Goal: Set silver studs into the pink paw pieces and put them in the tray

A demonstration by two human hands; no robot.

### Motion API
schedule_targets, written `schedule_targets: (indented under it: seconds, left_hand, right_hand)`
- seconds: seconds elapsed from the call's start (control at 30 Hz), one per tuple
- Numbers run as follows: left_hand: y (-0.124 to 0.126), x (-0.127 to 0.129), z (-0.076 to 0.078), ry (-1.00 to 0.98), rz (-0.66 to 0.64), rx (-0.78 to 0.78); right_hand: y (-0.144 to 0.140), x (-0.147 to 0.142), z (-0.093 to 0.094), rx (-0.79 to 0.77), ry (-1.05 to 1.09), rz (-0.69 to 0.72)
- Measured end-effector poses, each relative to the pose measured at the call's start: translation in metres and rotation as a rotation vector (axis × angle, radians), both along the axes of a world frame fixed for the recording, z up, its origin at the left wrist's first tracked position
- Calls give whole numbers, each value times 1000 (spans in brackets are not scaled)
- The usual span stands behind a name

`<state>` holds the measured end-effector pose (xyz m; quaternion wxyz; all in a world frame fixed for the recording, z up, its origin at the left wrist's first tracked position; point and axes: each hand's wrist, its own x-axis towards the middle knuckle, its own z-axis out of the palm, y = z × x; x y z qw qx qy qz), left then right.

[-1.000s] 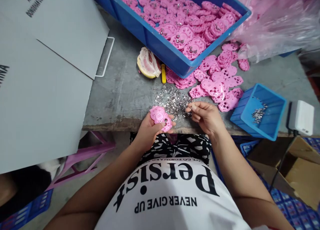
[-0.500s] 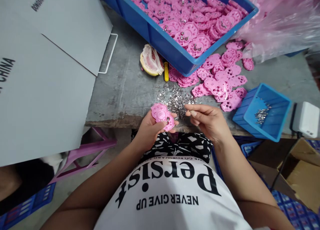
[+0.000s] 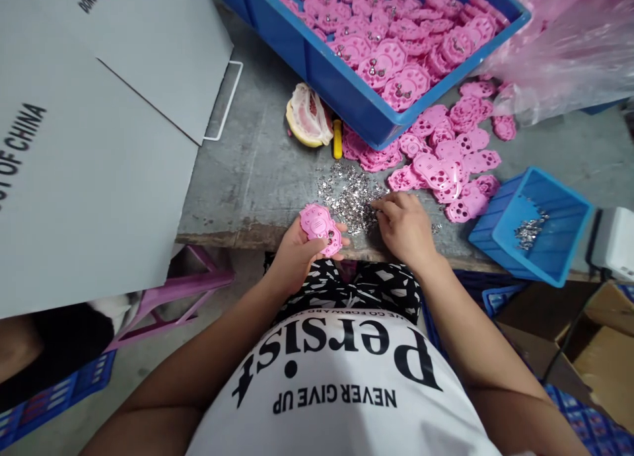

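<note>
A pink plastic part (image 3: 320, 227) with round holes rests in my left hand (image 3: 296, 254), held between thumb and fingers near the table's front edge. Small metal bits sit in some of its holes. At the right side of a heap of small shiny metal pieces (image 3: 349, 198), my right hand (image 3: 407, 231) is turned palm down. Its fingers are bent together with the tips at the heap; whatever they pinch is hidden. More pink parts (image 3: 446, 168) lie in a loose pile behind my right hand.
A large blue crate (image 3: 317, 66) full of pink parts stands at the back. Beside it lie a cut pomelo (image 3: 310, 119) and a yellow handle (image 3: 337, 139). A small blue bin (image 3: 535, 258) with metal pieces and a white adapter (image 3: 617, 241) are at right. Grey board (image 3: 109, 178) stands left.
My right hand has turned palm down and lowered onto the metal pieces from just above them. The left hand keeps hold of the pink part. The view has shifted slightly.
</note>
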<state>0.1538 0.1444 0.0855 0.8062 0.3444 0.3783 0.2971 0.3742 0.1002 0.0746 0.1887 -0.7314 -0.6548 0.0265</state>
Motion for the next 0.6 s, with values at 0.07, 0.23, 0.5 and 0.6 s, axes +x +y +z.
schedule_targets:
  seconds: [0.07,0.23,0.5,0.6]
  left_hand:
    - [1,0,-3,17,14,-6]
    - [3,0,-4,41,14,-11]
    - [3,-1,0,26,0,-14]
    - [4,1,1,19,-7,-17]
  right_hand:
    - [7,-7,-2,0,-34,75]
    - [17,-9,-3,-48,-92,119]
    - [4,10,1,106,551,-94]
    - [6,4,3,102,899,-242]
